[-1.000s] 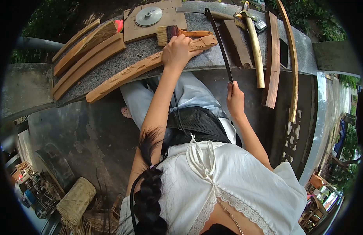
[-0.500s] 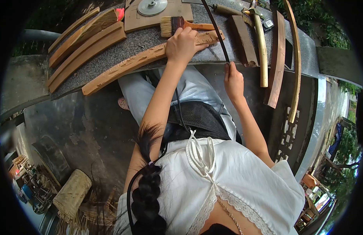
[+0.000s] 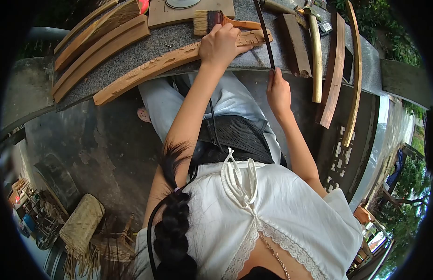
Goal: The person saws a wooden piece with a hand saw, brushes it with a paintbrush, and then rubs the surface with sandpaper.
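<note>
My left hand (image 3: 221,45) presses down on a long, curved strip of light wood (image 3: 146,70) with notches cut along its face, its fingers wrapped over the strip near the right end. A long, thin, dark, flat tool (image 3: 264,28), perhaps a file or saw blade, crosses that end. My right hand (image 3: 278,93) is closed round the tool's near end, just off the bench edge. Just beyond my left hand lies a wide bristle brush (image 3: 207,22) with a wooden handle.
The speckled stone bench (image 3: 179,39) carries curved wood pieces (image 3: 102,56) at left and a board with a metal disc (image 3: 181,3) behind. At right lie a dark wood block (image 3: 293,46), a wooden-handled hammer (image 3: 316,60), a copper-toned strip (image 3: 333,70) and a thin strip (image 3: 354,79).
The view has shifted slightly, so the bench sits higher. The dark tool has swung a little more upright across the strip's end. My left hand keeps its hold on the strip.
</note>
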Demonstrator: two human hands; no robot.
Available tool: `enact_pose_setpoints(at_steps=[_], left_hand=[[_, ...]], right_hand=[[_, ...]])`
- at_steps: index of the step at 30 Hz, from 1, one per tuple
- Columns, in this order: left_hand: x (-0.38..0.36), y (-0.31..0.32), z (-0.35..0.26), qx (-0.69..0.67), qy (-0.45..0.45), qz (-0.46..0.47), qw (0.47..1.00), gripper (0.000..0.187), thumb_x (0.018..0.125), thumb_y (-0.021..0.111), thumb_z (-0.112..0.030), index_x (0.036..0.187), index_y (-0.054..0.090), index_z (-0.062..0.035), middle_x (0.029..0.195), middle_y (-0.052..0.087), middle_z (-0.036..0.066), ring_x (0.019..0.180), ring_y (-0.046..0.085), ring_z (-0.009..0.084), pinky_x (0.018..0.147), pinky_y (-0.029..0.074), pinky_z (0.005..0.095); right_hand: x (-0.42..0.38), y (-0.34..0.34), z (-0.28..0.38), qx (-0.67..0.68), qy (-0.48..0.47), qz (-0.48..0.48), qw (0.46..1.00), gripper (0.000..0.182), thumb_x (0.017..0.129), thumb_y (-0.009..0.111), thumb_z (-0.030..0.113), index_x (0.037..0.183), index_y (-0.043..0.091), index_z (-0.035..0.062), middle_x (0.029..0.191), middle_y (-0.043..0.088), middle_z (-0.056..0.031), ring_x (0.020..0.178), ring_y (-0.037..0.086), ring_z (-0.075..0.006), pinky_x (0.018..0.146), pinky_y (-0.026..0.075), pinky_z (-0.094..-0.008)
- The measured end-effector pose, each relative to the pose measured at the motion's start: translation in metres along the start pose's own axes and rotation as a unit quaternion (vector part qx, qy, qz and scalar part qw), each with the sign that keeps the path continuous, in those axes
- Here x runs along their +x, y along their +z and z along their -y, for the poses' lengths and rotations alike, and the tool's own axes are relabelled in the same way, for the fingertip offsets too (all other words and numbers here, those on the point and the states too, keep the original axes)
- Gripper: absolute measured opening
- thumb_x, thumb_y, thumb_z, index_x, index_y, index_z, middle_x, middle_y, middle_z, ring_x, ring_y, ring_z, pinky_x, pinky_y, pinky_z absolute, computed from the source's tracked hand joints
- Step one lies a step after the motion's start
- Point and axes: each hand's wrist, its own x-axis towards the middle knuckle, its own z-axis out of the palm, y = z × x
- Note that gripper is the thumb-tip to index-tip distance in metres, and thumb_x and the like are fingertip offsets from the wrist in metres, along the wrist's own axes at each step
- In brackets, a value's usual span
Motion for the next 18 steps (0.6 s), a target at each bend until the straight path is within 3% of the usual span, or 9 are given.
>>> enact_pose_setpoints(at_steps=[3,8,12,15,18], left_hand=[[-0.002,-0.001,0.001,0.002,-0.004,-0.006,1.0,0.044,0.063,0.078,-0.052,0.087,0.072,-0.0157,0.083,0.063,-0.004,0.086,0.064,0.0162,0.066,0.056,0.0358],[-0.001,0.001,0.001,0.003,0.012,-0.025,1.0,0.045,0.063,0.078,-0.052,0.086,0.072,-0.0149,0.084,0.064,-0.004,0.086,0.064,0.0164,0.066,0.056,0.0358],[0.002,0.003,0.002,0.003,0.013,-0.029,0.999,0.044,0.063,0.078,-0.053,0.086,0.072,-0.0158,0.084,0.065,-0.004,0.086,0.064,0.0164,0.066,0.056,0.0355],[-0.003,0.005,0.002,-0.011,0.025,-0.056,0.998,0.041,0.06,0.081,-0.048,0.078,0.071,-0.0123,0.081,0.064,-0.003,0.083,0.065,0.0178,0.065,0.058,0.0348],[0.0,0.004,0.003,-0.003,0.026,-0.065,0.998,0.041,0.061,0.08,-0.049,0.078,0.071,-0.0131,0.081,0.064,-0.003,0.082,0.065,0.0181,0.064,0.058,0.0352]], right_hand=[[-0.003,0.004,0.0,-0.015,0.007,0.001,1.0,0.017,0.098,0.046,0.018,0.092,0.046,0.0022,0.067,0.06,-0.0238,0.064,0.061,-0.0443,0.053,0.047,-0.0519],[-0.078,0.016,-0.066,-0.063,0.032,0.027,0.997,0.014,0.097,0.048,0.015,0.094,0.047,0.0016,0.067,0.061,-0.0218,0.062,0.061,-0.0427,0.052,0.048,-0.0506],[-0.024,0.012,-0.024,-0.057,-0.027,-0.017,0.998,0.014,0.098,0.047,0.017,0.096,0.048,0.0025,0.067,0.061,-0.0205,0.062,0.061,-0.0421,0.051,0.047,-0.0504],[0.008,-0.002,0.009,-0.074,-0.005,-0.005,0.997,0.015,0.098,0.046,0.017,0.096,0.048,0.0026,0.066,0.062,-0.0198,0.061,0.062,-0.0413,0.051,0.047,-0.0503],[-0.037,0.016,-0.033,-0.071,0.005,-0.002,0.997,0.013,0.097,0.047,0.016,0.094,0.048,0.0025,0.065,0.061,-0.0201,0.06,0.062,-0.0405,0.051,0.047,-0.0503]])
